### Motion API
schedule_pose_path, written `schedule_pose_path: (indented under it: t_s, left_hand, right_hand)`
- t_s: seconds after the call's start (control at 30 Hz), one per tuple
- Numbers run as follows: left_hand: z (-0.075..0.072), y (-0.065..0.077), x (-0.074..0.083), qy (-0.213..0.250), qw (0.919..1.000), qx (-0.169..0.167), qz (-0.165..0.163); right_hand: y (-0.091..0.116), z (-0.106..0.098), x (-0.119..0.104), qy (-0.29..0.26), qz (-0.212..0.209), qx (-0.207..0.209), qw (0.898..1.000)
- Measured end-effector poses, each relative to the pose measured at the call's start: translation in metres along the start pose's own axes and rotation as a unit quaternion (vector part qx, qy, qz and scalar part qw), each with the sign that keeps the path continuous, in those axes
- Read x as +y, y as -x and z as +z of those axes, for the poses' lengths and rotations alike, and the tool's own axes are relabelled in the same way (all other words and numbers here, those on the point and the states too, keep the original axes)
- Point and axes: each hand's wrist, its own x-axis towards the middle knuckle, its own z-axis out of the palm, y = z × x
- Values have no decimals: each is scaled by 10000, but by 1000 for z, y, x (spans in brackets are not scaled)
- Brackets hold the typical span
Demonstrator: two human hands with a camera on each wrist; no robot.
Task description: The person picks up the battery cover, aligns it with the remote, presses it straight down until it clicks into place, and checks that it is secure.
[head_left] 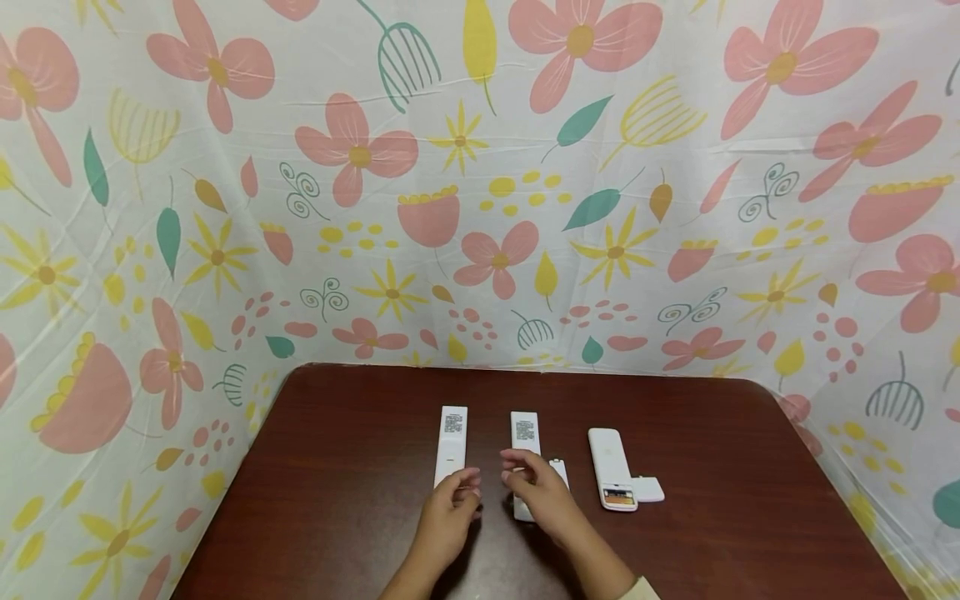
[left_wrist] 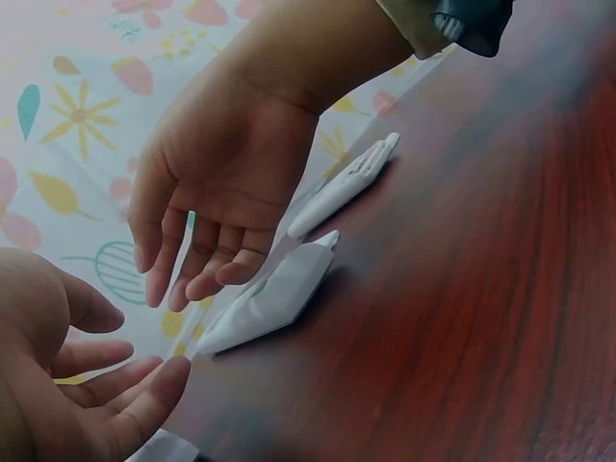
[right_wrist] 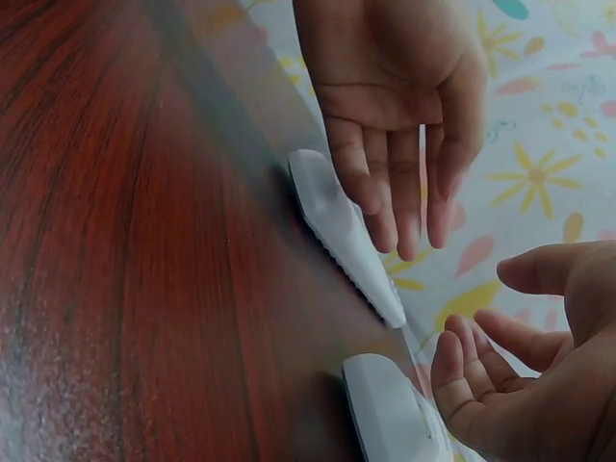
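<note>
My left hand (head_left: 447,512) hovers over the near end of the left white remote (head_left: 452,446), its fingers loosely bent and holding nothing. Over the middle white remote (head_left: 525,429) is my right hand (head_left: 543,496), fingers relaxed, nothing in them; it hides part of that remote. A white battery cover (head_left: 558,468) shows just beyond the right hand. In the left wrist view, the middle remote (left_wrist: 269,303) lies below the right hand (left_wrist: 226,183), apart from it. The right wrist view shows a gap between the left hand (right_wrist: 399,125) and the left remote (right_wrist: 346,236).
On the right, a third white remote (head_left: 611,458) lies with its battery compartment open and batteries (head_left: 618,496) visible inside. Its loose cover (head_left: 648,489) is beside it. The dark wooden table (head_left: 360,442) meets a flower-patterned cloth (head_left: 480,325) at the back and sides.
</note>
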Motion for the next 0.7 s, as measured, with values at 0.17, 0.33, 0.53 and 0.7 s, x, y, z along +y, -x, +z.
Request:
schedule_pose_path:
  t_s: [0.17,0.33,0.53,0.7]
  left_hand:
    - [4,1,-4,-64,10000,41,-17]
    - [8,2,-7,-189,9998,42,-46]
    - [12,2,-9,-182,9998,-47,-17]
    - [14,0,-12,-242,9996,-145,59]
  right_hand:
    - [0,-4,4,34,-26,145,9999]
    - [1,-9,9,128,-58,499,9987]
    - [-2,-16,13,364,-41,737,9966]
    - [-3,-22,17,550,-69,874,9946]
